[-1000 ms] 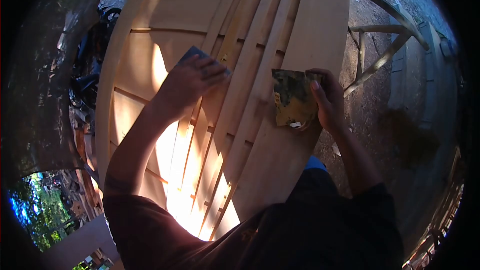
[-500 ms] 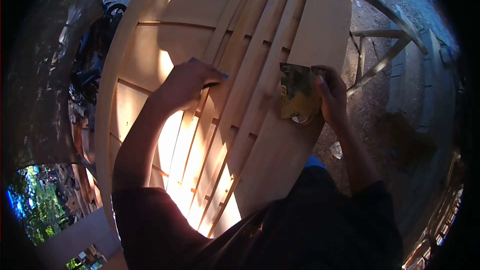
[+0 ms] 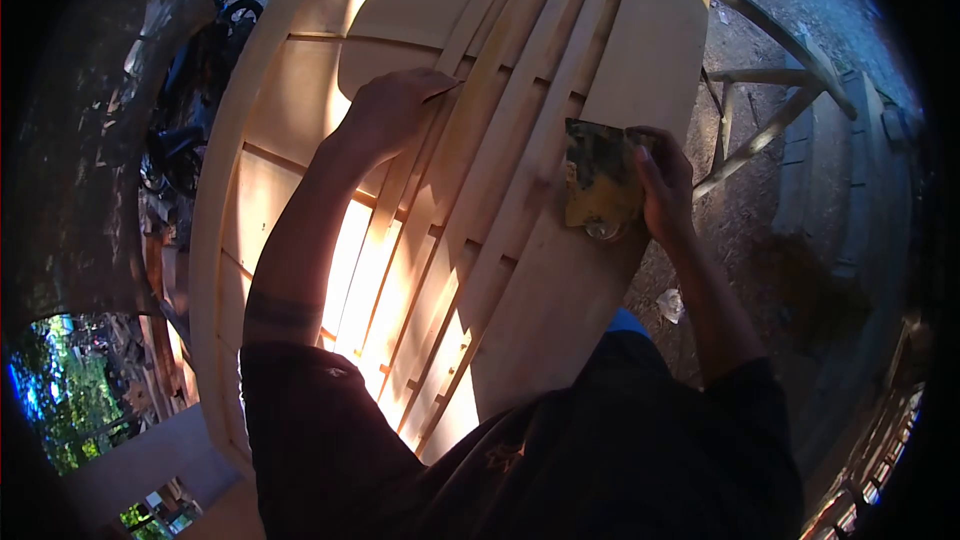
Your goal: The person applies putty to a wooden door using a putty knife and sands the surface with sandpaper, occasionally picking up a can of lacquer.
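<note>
A large pale wooden panel (image 3: 560, 310) with raised parallel slats (image 3: 480, 140) lies before me. My left hand (image 3: 395, 110) is closed low over the slats at mid-length, its fingers curled downward. A thin dark edge shows at its fingertips; I cannot tell what the hand holds. My right hand (image 3: 668, 180) grips a flat square piece smeared dark and mustard yellow (image 3: 603, 180) by its right edge, thumb on top. That piece is over the smooth right-hand board of the panel. Under its lower edge a small shiny round shape (image 3: 604, 230) shows.
A curved wooden rim (image 3: 212, 240) bounds the panel on the left. Right of it, a wooden trestle frame (image 3: 765, 75) stands on the dirt ground, with a crumpled pale scrap (image 3: 670, 305) lying nearer. A dark motorbike (image 3: 180, 145) is at the far left. Bright sunlight falls across the lower slats.
My left hand has moved up and slightly away along the slats, and the grey-blue piece at its fingers is now mostly hidden. My right hand and the smeared square have barely shifted.
</note>
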A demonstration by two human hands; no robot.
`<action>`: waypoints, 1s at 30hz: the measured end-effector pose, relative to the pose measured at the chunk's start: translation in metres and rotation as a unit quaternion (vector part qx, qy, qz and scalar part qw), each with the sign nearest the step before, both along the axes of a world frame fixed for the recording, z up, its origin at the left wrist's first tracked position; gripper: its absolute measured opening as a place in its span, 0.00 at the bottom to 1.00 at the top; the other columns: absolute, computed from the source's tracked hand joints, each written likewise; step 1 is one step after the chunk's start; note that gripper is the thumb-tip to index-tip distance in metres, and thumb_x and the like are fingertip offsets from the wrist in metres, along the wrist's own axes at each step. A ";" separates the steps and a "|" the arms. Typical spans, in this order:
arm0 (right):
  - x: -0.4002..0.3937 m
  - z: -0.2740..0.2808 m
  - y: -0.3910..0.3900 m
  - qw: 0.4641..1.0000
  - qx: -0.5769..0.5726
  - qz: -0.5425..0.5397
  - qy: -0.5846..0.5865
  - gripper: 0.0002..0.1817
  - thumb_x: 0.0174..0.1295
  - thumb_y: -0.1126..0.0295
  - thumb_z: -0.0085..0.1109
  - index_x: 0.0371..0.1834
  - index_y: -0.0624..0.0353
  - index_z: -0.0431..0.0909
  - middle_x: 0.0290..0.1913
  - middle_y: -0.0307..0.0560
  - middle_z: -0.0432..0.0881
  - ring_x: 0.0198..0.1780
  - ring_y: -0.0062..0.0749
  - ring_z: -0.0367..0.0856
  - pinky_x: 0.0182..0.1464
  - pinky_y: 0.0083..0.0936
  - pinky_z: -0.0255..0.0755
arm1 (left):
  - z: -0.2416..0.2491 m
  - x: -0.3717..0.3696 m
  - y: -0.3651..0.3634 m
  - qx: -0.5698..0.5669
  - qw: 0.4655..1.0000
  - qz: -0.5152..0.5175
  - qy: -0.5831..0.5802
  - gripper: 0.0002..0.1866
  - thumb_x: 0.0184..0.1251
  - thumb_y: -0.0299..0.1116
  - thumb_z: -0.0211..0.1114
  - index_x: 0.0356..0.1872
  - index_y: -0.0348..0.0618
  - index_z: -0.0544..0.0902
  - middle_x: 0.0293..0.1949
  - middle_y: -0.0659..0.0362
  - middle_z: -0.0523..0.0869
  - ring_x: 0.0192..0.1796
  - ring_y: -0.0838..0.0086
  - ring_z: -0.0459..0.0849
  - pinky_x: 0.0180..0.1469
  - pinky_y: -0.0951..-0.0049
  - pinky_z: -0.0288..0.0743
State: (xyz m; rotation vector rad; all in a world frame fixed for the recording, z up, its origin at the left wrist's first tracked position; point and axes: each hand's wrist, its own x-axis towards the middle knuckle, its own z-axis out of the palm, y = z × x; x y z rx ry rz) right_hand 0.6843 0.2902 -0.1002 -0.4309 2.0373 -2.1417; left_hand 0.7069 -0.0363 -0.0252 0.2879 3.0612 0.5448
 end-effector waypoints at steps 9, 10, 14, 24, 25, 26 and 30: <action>0.000 -0.002 -0.001 1.000 0.014 0.000 0.012 0.13 0.68 0.70 0.49 0.52 0.64 0.71 0.45 0.44 0.78 0.48 0.22 0.73 0.53 0.21 0.65 | 0.021 -0.004 -0.004 -0.062 0.984 0.002 -0.168 0.16 0.61 0.29 0.57 0.50 0.52 0.82 0.48 0.59 0.83 0.52 0.63 0.80 0.53 0.63 0.74; 0.000 -0.002 -0.002 1.000 0.002 -0.001 0.013 0.13 0.68 0.70 0.49 0.52 0.64 0.71 0.45 0.44 0.78 0.47 0.22 0.73 0.52 0.21 0.65 | 0.015 -0.010 -0.003 -0.060 0.990 0.011 -0.131 0.16 0.61 0.29 0.57 0.50 0.53 0.82 0.49 0.59 0.83 0.52 0.63 0.80 0.54 0.63 0.74; 0.000 -0.001 -0.001 1.000 0.023 -0.004 0.021 0.12 0.68 0.71 0.49 0.51 0.64 0.71 0.43 0.42 0.78 0.45 0.21 0.73 0.49 0.20 0.66 | 0.010 -0.028 0.012 -0.104 0.993 0.010 -0.058 0.18 0.61 0.27 0.57 0.51 0.54 0.81 0.49 0.60 0.83 0.53 0.64 0.80 0.54 0.63 0.74; 0.000 -0.003 -0.003 1.000 -0.008 -0.015 -0.004 0.13 0.68 0.70 0.49 0.52 0.64 0.71 0.45 0.43 0.78 0.47 0.21 0.74 0.52 0.20 0.67 | -0.007 0.059 -0.002 -0.098 0.992 -0.081 -0.024 0.20 0.54 0.22 0.60 0.49 0.49 0.82 0.50 0.62 0.83 0.54 0.66 0.79 0.58 0.66 0.72; 0.000 -0.002 -0.002 1.000 -0.001 -0.014 -0.003 0.13 0.68 0.70 0.49 0.52 0.64 0.71 0.46 0.44 0.79 0.48 0.21 0.74 0.52 0.20 0.67 | -0.010 0.075 -0.003 -0.093 0.993 -0.078 -0.013 0.20 0.54 0.21 0.59 0.49 0.48 0.82 0.50 0.61 0.83 0.54 0.66 0.79 0.59 0.67 0.72; 0.000 -0.003 0.000 1.000 0.007 -0.012 -0.003 0.13 0.68 0.70 0.49 0.52 0.64 0.71 0.46 0.44 0.79 0.48 0.21 0.74 0.53 0.20 0.66 | -0.012 0.091 -0.003 -0.088 0.993 -0.073 -0.002 0.20 0.53 0.20 0.59 0.49 0.47 0.82 0.50 0.61 0.83 0.54 0.66 0.79 0.59 0.67 0.71; -0.001 -0.006 0.001 0.999 0.024 -0.011 -0.029 0.15 0.67 0.68 0.50 0.53 0.65 0.71 0.48 0.46 0.78 0.51 0.24 0.73 0.56 0.23 0.64 | -0.012 0.156 0.001 -0.101 0.994 -0.048 0.000 0.25 0.49 0.12 0.56 0.49 0.46 0.83 0.51 0.60 0.83 0.56 0.65 0.78 0.61 0.67 0.72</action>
